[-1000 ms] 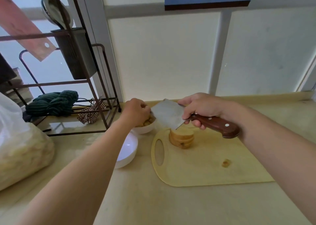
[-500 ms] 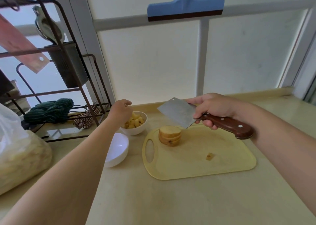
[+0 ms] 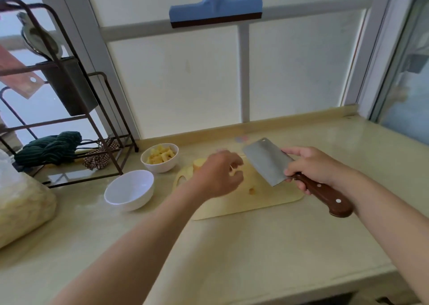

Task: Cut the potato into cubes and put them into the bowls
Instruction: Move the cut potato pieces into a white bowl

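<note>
Potato [image 3: 199, 164]: a pale yellow lump on the left end of the cutting board [image 3: 267, 200]. Only its left edge shows; the rest is covered by the left hand [image 3: 218, 176]. This hand is blurred. Its fingers [image 3: 235, 162] are curled over the potato, and whether they grip it or merely hover cannot be told. A yellow patch between those fingers is too smeared to identify.

Potato scrap [image 3: 251, 190]: a small piece lying alone on the board, just right of the left hand and below the blade.

Right hand [image 3: 312, 166]: fingers [image 3: 293, 173] wrapped firmly round the brown riveted handle of the cleaver [image 3: 267, 161], close to where it meets the blade. The blade is held tilted above the board's right half, near the left fingertips but apart from them.

Bowl of cubes [image 3: 160, 167]: white, filled with yellow potato cubes, standing on the tabletop [image 3: 255, 253] just beyond the board's left end.

Second bowl [image 3: 128, 195]: white, nearer the viewer and left of the board, showing only its white inside.

Further left: a dark metal rack [image 3: 111, 128] holding a green striped cloth [image 3: 50, 148] and a dark container [image 3: 69, 86]. A clear plastic bag [image 3: 23, 209] with pale contents is cut off by the left edge.

Behind: frosted window panes with a blue squeegee [image 3: 216, 12] hanging on them, its handle cut off at the top.
</note>
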Motion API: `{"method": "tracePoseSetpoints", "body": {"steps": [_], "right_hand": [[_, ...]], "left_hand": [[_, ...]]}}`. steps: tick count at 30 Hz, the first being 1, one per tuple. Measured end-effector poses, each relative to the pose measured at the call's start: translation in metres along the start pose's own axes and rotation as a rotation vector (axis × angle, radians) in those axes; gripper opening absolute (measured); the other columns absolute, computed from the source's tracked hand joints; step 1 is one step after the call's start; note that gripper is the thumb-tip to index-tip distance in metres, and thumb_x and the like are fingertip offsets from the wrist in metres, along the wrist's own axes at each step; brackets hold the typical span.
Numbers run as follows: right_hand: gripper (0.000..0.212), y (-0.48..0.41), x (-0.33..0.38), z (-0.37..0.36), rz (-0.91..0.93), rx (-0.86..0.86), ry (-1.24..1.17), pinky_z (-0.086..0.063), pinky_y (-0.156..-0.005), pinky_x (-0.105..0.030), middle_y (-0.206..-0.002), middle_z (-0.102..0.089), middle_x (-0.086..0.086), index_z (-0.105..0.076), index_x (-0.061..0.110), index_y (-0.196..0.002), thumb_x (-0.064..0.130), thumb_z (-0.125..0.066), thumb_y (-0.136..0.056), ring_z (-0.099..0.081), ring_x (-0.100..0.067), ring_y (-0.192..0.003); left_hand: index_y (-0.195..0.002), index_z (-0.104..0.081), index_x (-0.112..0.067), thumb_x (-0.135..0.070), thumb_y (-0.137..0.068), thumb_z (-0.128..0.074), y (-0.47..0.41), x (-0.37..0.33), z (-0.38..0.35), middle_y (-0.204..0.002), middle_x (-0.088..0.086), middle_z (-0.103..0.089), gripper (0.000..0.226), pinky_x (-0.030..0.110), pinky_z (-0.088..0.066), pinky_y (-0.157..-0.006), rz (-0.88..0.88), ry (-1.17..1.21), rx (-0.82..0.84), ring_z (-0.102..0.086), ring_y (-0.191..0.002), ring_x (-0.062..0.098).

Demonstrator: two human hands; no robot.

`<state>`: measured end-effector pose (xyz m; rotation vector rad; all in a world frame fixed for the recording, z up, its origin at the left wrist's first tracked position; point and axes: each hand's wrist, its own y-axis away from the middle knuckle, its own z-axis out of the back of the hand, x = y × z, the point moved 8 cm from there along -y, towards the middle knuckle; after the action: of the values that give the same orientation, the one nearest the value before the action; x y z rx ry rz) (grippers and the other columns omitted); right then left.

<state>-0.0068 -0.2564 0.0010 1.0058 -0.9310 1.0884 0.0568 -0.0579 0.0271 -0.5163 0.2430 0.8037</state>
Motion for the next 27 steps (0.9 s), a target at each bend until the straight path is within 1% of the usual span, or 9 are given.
{"method": "tracePoseSetpoints", "body": {"steps": [2, 4, 7, 9, 13, 15, 18, 23, 27], "right_hand": [[0.050, 0.005, -0.015, 0.003, 0.007, -0.061, -0.044, -0.041, -0.038, -0.025, -0.064, -0.064, -0.012, -0.054, 0.035, -0.113, -0.010, -0.056, -0.091, -0.049, -0.018, -0.039], [0.048, 0.005, -0.029, 0.004, 0.003, -0.104, -0.070, -0.042, -0.039, -0.025, -0.063, -0.064, -0.013, -0.057, 0.035, -0.107, -0.010, -0.056, -0.089, -0.049, -0.018, -0.039], [0.053, 0.004, -0.039, 0.001, -0.008, -0.104, -0.061, -0.043, -0.039, -0.025, -0.068, -0.064, -0.015, -0.057, 0.034, -0.118, -0.009, -0.057, -0.087, -0.050, -0.021, -0.041], [0.059, 0.003, -0.037, -0.002, -0.007, -0.086, -0.032, -0.043, -0.039, -0.025, -0.072, -0.065, -0.017, -0.052, 0.036, -0.125, -0.009, -0.056, -0.087, -0.051, -0.022, -0.042], [0.066, 0.000, -0.033, -0.011, 0.004, -0.052, 0.051, -0.046, -0.042, -0.030, -0.072, -0.064, -0.018, -0.051, 0.036, -0.132, -0.010, -0.055, -0.085, -0.052, -0.022, -0.042], [0.072, -0.004, -0.032, -0.016, 0.010, -0.038, 0.090, -0.047, -0.041, -0.029, -0.072, -0.064, -0.017, -0.049, 0.034, -0.141, -0.010, -0.054, -0.084, -0.053, -0.022, -0.041], [0.083, -0.008, -0.028, -0.023, 0.029, -0.024, 0.101, -0.047, -0.041, -0.029, -0.073, -0.065, -0.017, -0.041, 0.033, -0.153, -0.009, -0.054, -0.083, -0.054, -0.023, -0.041], [0.078, -0.009, -0.031, -0.022, 0.067, -0.036, 0.073, -0.048, -0.044, -0.032, -0.069, -0.066, -0.016, -0.047, 0.044, -0.140, -0.010, -0.056, -0.084, -0.053, -0.027, -0.043], [0.075, -0.009, -0.036, -0.023, 0.079, -0.031, 0.047, -0.046, -0.040, -0.031, -0.065, -0.065, -0.013, -0.047, 0.049, -0.131, -0.011, -0.057, -0.085, -0.051, -0.028, -0.043]], "left_hand": [[-0.123, -0.064, -0.019, -0.032, -0.089, -0.062, 0.006, -0.010, -0.037, -0.113, -0.001, -0.064, 0.036, 0.027, -0.047, -0.087, 0.019, -0.064, 0.186, -0.060, -0.102, 0.017], [-0.124, -0.064, -0.018, -0.031, -0.091, -0.058, 0.010, -0.015, -0.056, -0.112, 0.002, -0.065, 0.036, 0.031, -0.048, -0.089, 0.033, -0.109, 0.214, -0.059, -0.103, 0.021], [-0.102, -0.070, -0.010, -0.022, -0.090, -0.056, 0.011, -0.019, -0.064, -0.099, 0.010, -0.064, 0.022, 0.039, -0.048, -0.080, 0.022, -0.147, 0.149, -0.057, -0.092, 0.028], [-0.093, -0.069, -0.007, -0.016, -0.089, -0.055, 0.011, -0.017, -0.064, -0.093, 0.011, -0.063, 0.018, 0.042, -0.048, -0.077, 0.018, -0.137, 0.109, -0.057, -0.087, 0.029], [-0.103, -0.070, -0.007, -0.012, -0.089, -0.053, 0.010, -0.010, -0.056, -0.099, 0.009, -0.066, 0.022, 0.039, -0.049, -0.082, 0.039, -0.093, 0.058, -0.058, -0.091, 0.025], [-0.108, -0.069, -0.010, -0.012, -0.089, -0.053, 0.006, -0.005, -0.046, -0.101, 0.007, -0.066, 0.025, 0.038, -0.050, -0.082, 0.049, -0.086, 0.024, -0.059, -0.092, 0.024], [-0.104, -0.071, -0.012, -0.011, -0.087, -0.054, -0.004, 0.010, -0.008, -0.099, 0.006, -0.066, 0.023, 0.035, -0.050, -0.081, 0.088, -0.099, -0.070, -0.060, -0.091, 0.024], [-0.097, -0.071, -0.012, -0.010, -0.088, -0.057, -0.009, 0.084, 0.080, -0.093, 0.001, -0.068, 0.017, 0.031, -0.052, -0.077, 0.313, -0.102, -0.269, -0.062, -0.087, 0.020], [-0.095, -0.072, -0.011, -0.010, -0.089, -0.058, -0.007, 0.146, 0.113, -0.093, 0.001, -0.069, 0.015, 0.025, -0.044, -0.074, 0.449, -0.124, -0.333, -0.061, -0.088, 0.018]]}}
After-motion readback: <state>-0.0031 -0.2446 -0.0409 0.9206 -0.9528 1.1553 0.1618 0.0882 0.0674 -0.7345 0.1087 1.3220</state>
